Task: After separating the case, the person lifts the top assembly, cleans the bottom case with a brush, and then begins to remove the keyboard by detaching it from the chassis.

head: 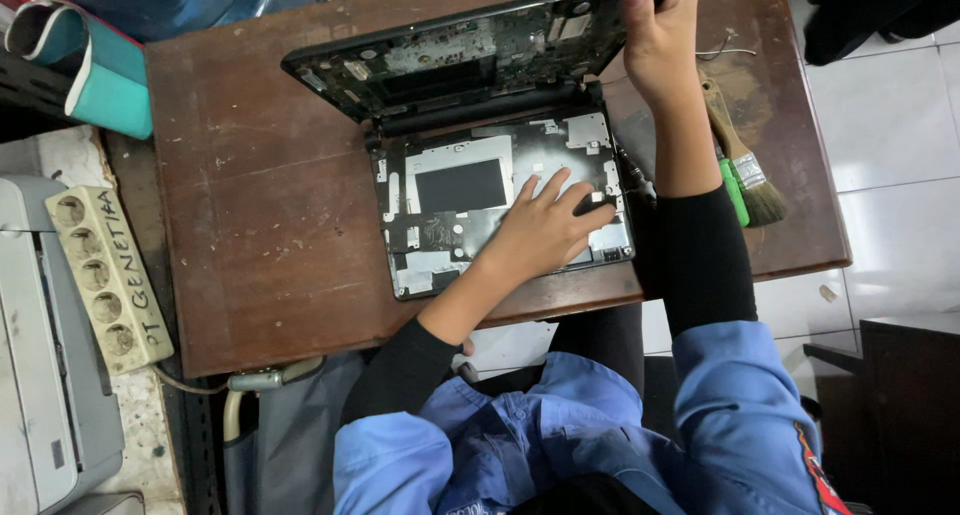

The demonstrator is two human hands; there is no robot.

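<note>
Left hand [545, 230] lies flat, ungripping, on the laptop base [500, 210]; right hand [657, 37] grips the lifted cover [470, 50] above it. Best lifted slowly, base steadied.

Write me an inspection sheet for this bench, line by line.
Surface: worn brown wooden table, scratched.
Job's things: opened laptop; bare bottom shell lies flat, upper half with exposed boards tilted up.
Clutter: paintbrush and green-handled tool at the table's right edge.
Hands: left hand pressed flat on the shell; right hand grips the raised half's corner.
Cables: thin wire near the brush; power strip left of the table.
Surroundings: white tiled floor, grey machine at left.
</note>
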